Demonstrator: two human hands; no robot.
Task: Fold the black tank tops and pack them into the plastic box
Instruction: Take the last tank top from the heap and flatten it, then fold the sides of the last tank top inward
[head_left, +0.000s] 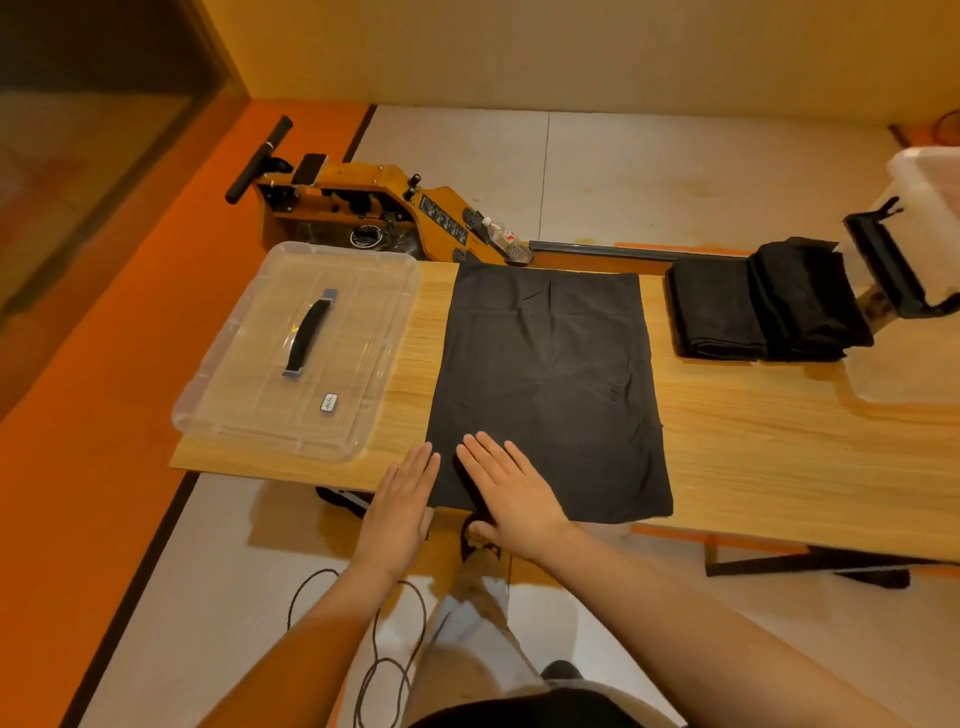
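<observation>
A black tank top (550, 384) lies spread flat as a rectangle in the middle of the wooden table (779, 457). My left hand (402, 501) lies flat with straight fingers at its near left edge, partly on the bare wood. My right hand (511, 491) presses flat on the near left corner of the cloth. A stack of folded black tank tops (763, 306) sits at the far right of the table. The clear plastic box (930, 208) stands at the right edge, only partly in view. Its clear lid (296, 348), with a black handle, lies on the table's left end.
A yellow machine (374, 208) with a black bar stands on the floor behind the table, and a plastic bottle (506, 239) lies by it. A black cable (384, 654) loops on the floor near my legs. An orange floor strip runs along the left.
</observation>
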